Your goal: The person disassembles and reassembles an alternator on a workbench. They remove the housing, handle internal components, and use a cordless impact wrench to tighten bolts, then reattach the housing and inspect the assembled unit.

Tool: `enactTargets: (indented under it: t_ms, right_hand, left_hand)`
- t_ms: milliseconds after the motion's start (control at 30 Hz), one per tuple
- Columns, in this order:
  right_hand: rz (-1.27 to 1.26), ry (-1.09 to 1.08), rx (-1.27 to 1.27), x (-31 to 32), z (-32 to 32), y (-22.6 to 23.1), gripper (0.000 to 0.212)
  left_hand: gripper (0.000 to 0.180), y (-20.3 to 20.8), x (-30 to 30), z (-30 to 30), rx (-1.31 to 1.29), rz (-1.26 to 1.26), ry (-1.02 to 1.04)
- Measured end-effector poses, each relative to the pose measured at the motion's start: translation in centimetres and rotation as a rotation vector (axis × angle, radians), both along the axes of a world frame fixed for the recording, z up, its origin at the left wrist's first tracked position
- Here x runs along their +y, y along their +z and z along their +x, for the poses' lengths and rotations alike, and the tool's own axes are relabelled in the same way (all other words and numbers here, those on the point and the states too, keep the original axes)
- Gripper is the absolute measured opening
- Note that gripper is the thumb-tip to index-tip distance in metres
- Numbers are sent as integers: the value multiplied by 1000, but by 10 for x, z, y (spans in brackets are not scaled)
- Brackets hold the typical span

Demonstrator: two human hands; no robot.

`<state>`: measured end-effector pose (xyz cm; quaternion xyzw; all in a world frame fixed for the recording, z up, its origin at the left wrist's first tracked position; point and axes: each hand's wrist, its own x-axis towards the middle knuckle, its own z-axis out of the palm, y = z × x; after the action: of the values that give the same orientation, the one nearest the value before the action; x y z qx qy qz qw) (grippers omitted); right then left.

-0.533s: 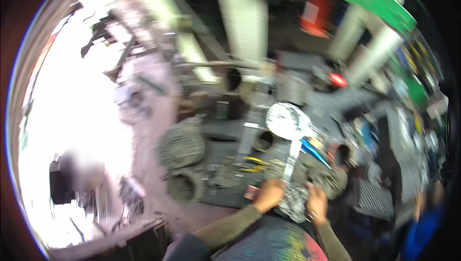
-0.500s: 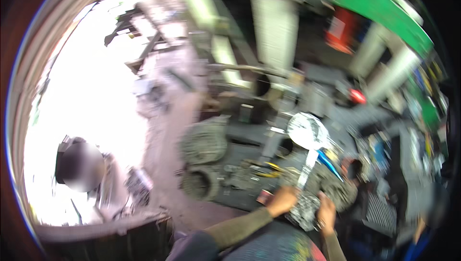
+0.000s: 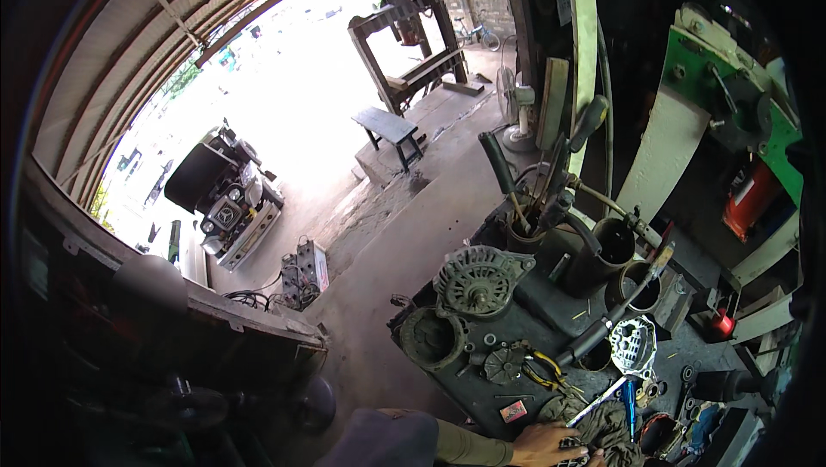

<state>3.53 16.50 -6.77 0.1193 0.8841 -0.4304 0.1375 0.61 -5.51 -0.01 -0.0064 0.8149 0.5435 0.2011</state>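
Observation:
At the lower edge, my left hand is closed on a small openwork metal part, mostly hidden by the fingers and cut off by the picture's edge. My right hand shows only its fingertips, closed against the same part. A crumpled grey rag lies just beyond the hands. Past it lie a bright metal alternator end cover, a flat metal strip and a blue-handled tool. Yellow-handled pliers and a small red box are on the bench left of the rag.
A dirty alternator half and a round housing sit at the bench's left edge. Cans holding hammers and tools stand at the back. A long-handled tool lies across the bench. Beyond are a low stool and a parked vehicle.
My view has swung left and up, so the bench and my hands now sit lower right and the yard shows more. The metal part stays between my hands.

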Motion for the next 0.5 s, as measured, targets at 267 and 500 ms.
enactTargets:
  t_ms: [267, 500]
  right_hand:
    - [-8, 73, 94, -20, -5, 39, 42]
    - [3, -46, -10, -10, -1, 24, 38]
  left_hand:
    - [42, 2, 0, -3, 60, 39, 111]
    - [41, -6, 6, 2, 14, 36, 168]
